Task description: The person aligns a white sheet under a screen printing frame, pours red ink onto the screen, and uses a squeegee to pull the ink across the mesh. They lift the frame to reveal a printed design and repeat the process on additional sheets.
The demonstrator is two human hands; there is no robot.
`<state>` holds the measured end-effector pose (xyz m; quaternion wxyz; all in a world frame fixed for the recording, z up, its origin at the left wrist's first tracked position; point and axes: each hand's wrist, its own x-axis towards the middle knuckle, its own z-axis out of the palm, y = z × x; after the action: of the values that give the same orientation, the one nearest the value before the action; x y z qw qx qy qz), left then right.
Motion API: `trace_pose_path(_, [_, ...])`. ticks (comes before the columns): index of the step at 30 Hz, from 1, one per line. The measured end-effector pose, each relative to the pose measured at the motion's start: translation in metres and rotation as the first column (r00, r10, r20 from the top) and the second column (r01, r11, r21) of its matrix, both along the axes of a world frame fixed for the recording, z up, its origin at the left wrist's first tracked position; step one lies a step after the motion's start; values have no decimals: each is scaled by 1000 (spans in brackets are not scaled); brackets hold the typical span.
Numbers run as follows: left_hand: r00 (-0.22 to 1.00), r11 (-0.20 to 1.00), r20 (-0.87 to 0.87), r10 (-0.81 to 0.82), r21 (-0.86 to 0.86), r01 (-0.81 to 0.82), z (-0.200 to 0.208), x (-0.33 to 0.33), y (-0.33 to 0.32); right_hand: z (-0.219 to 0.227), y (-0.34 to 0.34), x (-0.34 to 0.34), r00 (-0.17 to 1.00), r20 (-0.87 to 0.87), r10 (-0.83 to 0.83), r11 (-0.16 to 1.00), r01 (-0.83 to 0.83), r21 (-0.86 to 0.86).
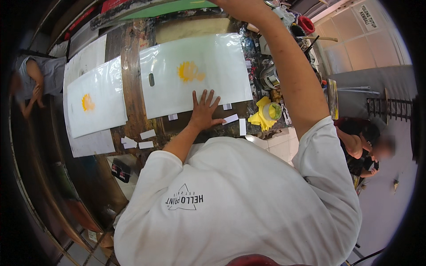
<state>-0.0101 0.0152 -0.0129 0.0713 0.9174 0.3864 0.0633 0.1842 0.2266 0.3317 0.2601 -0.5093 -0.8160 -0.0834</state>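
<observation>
My left hand (204,111) lies flat with its fingers spread on the near edge of a white plastic bag (226,62). This bag has a dark oval handle slot and a yellow-orange splash print. To its left rests another white plastic bag (100,102) with a similar print, apparently stacked on others. My right hand (242,8) reaches to the far side, beside a framed green screen (173,7). The picture's top edge cuts off its fingers, so their grip is hidden.
Small white cards (147,134) lie along the table's near edge. At right are a yellow cloth (262,117) under a round container (272,111), a metal can (269,77) and a red tub (306,24). One person (42,80) is at far left, another (361,142) at right.
</observation>
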Motion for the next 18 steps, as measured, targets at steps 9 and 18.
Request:
trace_pose_path(9, [998, 996, 63, 5, -94, 1, -1, -10, -1, -10, 5, -6, 1000, 14, 11, 1000, -11, 22])
trace_pose_path(18, [997, 996, 23, -80, -35, 81, -14, -2, -7, -2, -4, -5, 997, 58, -44, 999, 44, 8])
